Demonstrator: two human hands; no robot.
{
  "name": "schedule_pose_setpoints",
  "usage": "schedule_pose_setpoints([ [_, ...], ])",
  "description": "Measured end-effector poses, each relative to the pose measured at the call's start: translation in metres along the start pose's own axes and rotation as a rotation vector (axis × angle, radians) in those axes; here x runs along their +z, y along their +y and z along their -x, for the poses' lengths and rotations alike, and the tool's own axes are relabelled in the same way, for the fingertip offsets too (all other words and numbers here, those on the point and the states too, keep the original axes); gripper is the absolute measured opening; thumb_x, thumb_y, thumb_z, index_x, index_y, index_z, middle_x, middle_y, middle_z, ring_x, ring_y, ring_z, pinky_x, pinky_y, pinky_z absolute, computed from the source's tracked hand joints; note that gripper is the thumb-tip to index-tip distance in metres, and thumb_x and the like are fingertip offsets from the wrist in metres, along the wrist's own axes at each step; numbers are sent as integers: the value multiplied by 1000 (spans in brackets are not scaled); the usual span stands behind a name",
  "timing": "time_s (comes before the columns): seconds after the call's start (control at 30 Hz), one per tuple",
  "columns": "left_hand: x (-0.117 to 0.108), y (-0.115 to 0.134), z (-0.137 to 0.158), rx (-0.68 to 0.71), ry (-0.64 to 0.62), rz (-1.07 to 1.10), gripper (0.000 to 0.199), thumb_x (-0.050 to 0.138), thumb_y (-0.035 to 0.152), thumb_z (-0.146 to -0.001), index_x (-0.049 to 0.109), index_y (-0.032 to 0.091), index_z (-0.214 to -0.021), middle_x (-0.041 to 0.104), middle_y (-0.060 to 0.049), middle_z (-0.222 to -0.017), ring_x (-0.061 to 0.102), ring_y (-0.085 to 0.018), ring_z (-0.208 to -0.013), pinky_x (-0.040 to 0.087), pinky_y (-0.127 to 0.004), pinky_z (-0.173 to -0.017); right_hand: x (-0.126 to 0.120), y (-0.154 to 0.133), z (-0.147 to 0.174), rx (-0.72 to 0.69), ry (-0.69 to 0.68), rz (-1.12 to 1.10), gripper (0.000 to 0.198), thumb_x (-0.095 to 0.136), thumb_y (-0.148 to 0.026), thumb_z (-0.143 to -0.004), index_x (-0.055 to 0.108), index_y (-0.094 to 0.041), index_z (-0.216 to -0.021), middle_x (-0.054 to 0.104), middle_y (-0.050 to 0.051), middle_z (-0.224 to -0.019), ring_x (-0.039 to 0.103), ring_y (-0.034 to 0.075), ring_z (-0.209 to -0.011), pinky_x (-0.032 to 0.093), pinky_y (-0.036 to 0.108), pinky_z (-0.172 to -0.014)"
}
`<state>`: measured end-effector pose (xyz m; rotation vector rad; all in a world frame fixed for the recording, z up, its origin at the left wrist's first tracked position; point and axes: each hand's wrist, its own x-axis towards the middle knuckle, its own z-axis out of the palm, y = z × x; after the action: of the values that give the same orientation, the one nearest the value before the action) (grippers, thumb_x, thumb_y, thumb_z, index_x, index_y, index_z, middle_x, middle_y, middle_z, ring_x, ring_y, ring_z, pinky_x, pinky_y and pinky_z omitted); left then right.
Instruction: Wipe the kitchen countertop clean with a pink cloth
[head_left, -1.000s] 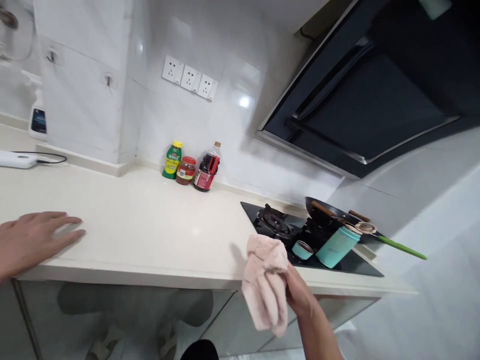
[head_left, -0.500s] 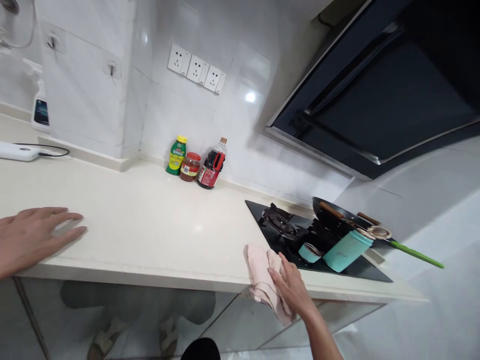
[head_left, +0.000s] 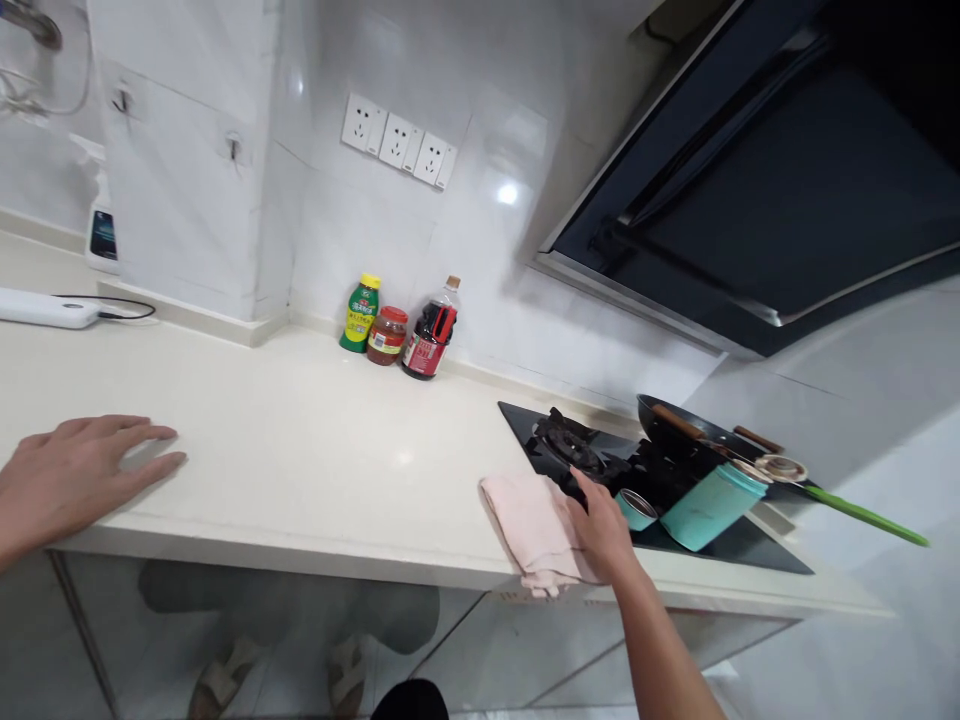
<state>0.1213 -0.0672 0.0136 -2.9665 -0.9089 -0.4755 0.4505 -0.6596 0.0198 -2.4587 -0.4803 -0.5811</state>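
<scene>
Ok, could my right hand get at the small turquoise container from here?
Probably yes: your right hand is close beside the small turquoise container, with nothing visible between them. It may need to leave the pink cloth first.

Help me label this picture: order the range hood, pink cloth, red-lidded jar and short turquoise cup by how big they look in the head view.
1. Range hood
2. Pink cloth
3. Red-lidded jar and short turquoise cup: too alike to rank surely.

Green bottle [head_left: 361,315], red-lidded jar [head_left: 387,337] and dark bottle [head_left: 430,335] below wall sockets [head_left: 397,141].
</scene>
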Motion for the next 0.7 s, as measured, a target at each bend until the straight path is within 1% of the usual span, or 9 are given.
schedule_pose_setpoints([
  [0.07,1,0,0,9,-5,-17,63,34,62,-91,59,27,-137,55,-8,-146,45,-33,-134,35,-48,-107,-2,3,8,-2,34,47,60,42,-51,-86,58,-18,-134,60,16,-123,59,35,-108,47,53,-96],
  [0.17,3,-1,0,15,0,-31,64,31,62,-91,59,27,-137,55,-9,-146,46,-33,-134,36,-48,-105,-3,-3,23,-49,18,100,56,37,-54,-91,63,-19,-127,63,16,-118,59,34,-107,47,50,-96],
  [0.3,9,-6,0,29,33,-37,65,30,64,-92,60,27,-136,56,-9,-145,48,-34,-132,38,-50,-103,10,-24,38,-165,-187,232,58,24,-57,-99,65,-24,-124,66,11,-122,58,34,-115,43,51,-100],
  [0.4,14,-10,0,45,50,-25,63,31,64,-92,61,28,-134,56,-9,-144,49,-34,-131,38,-51,-103,25,-37,37,-197,-277,268,55,29,-60,-97,65,-28,-125,60,9,-136,56,38,-120,41,56,-101],
  [0.47,18,-11,0,45,56,-18,62,32,64,-92,63,30,-132,57,-8,-143,51,-34,-129,38,-50,-102,31,-43,30,-175,-329,296,57,31,-62,-96,63,-28,-130,53,9,-145,53,41,-125,38,60,-102],
  [0.57,23,-13,0,41,73,-20,59,32,65,-93,63,32,-131,58,-7,-141,52,-32,-129,39,-49,-101,36,-51,14,-97,-435,319,68,21,-65,-98,54,-26,-143,44,10,-153,45,41,-134,32,63,-108],
  [0.63,25,-14,0,46,93,-20,58,32,63,-93,63,33,-131,59,-7,-140,53,-32,-128,39,-48,-101,41,-54,4,-24,-460,304,78,16,-70,-97,43,-20,-151,41,12,-154,40,39,-139,28,61,-114],
  [0.7,25,-13,1,24,97,13,56,35,61,-91,64,34,-130,60,-5,-139,53,-30,-128,38,-46,-104,53,-56,-7,23,-453,295,89,18,-77,-94,37,-14,-154,41,16,-153,34,38,-144,24,59,-117],
])
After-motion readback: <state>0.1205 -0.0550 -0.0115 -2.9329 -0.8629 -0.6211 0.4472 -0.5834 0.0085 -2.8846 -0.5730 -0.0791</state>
